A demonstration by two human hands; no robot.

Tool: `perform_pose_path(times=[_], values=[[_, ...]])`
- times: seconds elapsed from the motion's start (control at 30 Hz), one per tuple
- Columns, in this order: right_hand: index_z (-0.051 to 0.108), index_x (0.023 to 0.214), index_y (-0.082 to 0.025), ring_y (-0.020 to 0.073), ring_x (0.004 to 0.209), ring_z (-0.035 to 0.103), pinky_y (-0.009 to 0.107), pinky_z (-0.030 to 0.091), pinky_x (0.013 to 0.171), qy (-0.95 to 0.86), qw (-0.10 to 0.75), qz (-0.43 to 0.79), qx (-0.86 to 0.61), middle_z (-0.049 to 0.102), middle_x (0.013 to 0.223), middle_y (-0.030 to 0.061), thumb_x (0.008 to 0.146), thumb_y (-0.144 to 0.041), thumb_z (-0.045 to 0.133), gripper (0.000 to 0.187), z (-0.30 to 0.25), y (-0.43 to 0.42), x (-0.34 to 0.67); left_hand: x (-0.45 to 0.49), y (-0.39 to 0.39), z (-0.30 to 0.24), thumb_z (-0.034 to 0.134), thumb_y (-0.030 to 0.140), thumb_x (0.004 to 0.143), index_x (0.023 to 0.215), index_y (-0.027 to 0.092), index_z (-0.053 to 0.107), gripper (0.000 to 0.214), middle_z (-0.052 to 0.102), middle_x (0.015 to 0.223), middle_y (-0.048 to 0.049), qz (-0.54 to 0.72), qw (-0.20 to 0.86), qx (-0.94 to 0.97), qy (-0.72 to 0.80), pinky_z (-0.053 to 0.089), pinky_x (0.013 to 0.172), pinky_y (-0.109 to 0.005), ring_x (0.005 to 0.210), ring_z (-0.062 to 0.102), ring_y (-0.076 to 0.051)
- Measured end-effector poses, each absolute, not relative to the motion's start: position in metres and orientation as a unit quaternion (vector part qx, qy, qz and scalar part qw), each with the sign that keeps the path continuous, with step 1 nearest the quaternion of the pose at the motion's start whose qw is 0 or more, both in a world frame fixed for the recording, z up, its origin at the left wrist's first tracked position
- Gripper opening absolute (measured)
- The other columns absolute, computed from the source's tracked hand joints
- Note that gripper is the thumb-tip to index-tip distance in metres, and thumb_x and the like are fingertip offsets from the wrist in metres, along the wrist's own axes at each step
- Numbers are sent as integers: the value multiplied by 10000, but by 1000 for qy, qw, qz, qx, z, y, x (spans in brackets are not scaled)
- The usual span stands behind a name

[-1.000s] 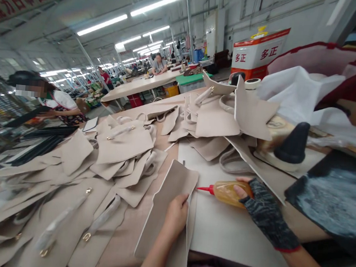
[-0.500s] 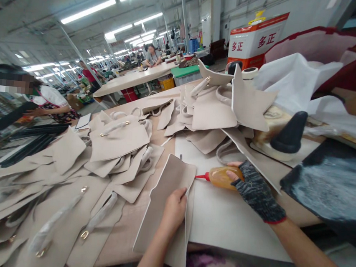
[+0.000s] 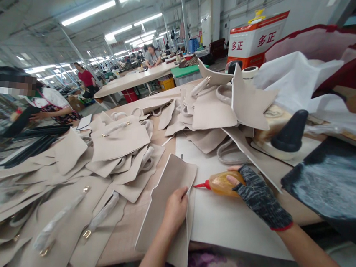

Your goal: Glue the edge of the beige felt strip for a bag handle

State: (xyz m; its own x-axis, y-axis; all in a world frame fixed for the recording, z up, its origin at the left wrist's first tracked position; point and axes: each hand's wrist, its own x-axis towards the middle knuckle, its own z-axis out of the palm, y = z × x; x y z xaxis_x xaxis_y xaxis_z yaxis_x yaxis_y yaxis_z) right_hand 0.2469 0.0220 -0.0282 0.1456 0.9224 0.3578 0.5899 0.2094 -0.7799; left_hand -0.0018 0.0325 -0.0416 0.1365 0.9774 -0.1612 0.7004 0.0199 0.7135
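My bare left hand [image 3: 175, 206] grips the right edge of a beige leather bag panel [image 3: 170, 183], thumb on top and fingers hidden beneath. Another layer of the panel shows below that edge. In a dark knit fingerless glove, my right hand [image 3: 248, 186] is wrapped around a glue bottle [image 3: 223, 183] of amber liquid. The bottle lies nearly level, its red nozzle pointing left, with the tip at the panel's right edge just above my left thumb. A white sheet [image 3: 235, 223] lies under the bottle.
Beige bag panels with wrapped handles [image 3: 120, 140] cover the table's left side. More panels [image 3: 214, 112] are heaped at the back. A black cone-shaped object [image 3: 289, 133] and a stained black board [image 3: 337, 182] are at right. A co-worker [image 3: 52, 100] stands at far left.
My right hand has brought the glue bottle slightly down toward me, its nozzle tip sliding along the panel edge closer to my left thumb. My left hand keeps its hold.
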Motion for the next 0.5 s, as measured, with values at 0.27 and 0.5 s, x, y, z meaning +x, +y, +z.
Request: perform_pose_path(times=[0.27,0.5], values=[[530,1036,-231,278,961,597,470,465,902,-624,457,201,-601,619,995,94,879,-440,467,269,-36,5,246,-1,32,-39,454,152,819,1164,61,617,392,630,1187,-160,200,340,674,625,420,993,-338,1110,580,-235],[536,1027,-221,240,927,598,438,480,869,-617,458,212,-603,618,967,73,886,-441,466,271,-38,-10,241,-1,31,-41,458,144,814,1165,75,620,393,632,1186,-152,197,332,676,627,420,993,-335,1112,580,-234]])
